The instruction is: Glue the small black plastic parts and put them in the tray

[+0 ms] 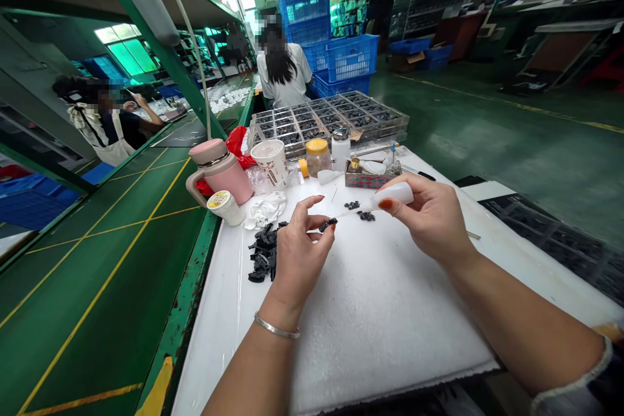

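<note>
The left hand [302,260] pinches a small black part [327,224] at its fingertips. The right hand [424,214] closes around a white squeeze bottle [392,196], whose thin nozzle reaches that part. A heap of black parts [263,253] lies just beside the left hand.

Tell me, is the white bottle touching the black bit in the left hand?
Cannot tell: the head view shows the bottle's thin tip at the black bit, too fine to judge.

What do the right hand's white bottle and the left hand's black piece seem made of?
The squeeze bottle in the right hand looks like soft plastic, smooth and milky. The black piece at the left hand looks matte, perhaps rubber or plastic; too small to tell.
</note>
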The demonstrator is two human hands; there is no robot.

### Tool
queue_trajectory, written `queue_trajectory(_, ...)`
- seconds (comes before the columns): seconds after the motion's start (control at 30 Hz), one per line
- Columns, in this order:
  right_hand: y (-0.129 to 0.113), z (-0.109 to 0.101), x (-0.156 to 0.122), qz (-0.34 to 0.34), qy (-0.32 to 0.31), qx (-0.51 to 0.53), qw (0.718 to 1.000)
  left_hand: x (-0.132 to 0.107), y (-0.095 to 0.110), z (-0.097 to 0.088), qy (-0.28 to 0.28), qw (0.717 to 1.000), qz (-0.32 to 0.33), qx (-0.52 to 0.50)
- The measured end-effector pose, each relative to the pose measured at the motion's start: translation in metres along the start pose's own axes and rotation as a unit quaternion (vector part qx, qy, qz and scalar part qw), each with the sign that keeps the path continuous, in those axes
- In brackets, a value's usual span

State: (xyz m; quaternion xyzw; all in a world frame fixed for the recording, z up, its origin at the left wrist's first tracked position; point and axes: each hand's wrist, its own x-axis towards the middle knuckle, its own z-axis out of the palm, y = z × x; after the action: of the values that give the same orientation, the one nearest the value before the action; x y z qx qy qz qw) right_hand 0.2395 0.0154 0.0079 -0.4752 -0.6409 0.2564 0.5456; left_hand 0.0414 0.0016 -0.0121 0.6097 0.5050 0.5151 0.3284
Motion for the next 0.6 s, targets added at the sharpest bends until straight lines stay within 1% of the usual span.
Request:
queue_trajectory(0.13,0.0034,-0.0018,0.0035,0.014,0.011,0.045,0.999,-0.0002,0.0024,-0.0005,0.007,0.999,-0.018,-0.041)
queue_trajectory(0.27,0.0052,-0.0007,0.0055,0.031,-0.004,0.093,0.995,0.0005,0.0063,-0.0027,-0.016,0.998,-0.037,-0.045)
queue_trajectory(0.4,0.003,0.0019,0.0044,0.031,-0.015,0.068,0.997,0.0011,0.0075,-0.0034,-0.019,0.999,-0.033,-0.024)
queue_trajectory(0.6,0.0024,0.0021,0.0026,0.031,-0.026,0.04,0.998,-0.0001,0.0041,-0.0022,-0.022,0.999,-0.017,0.025)
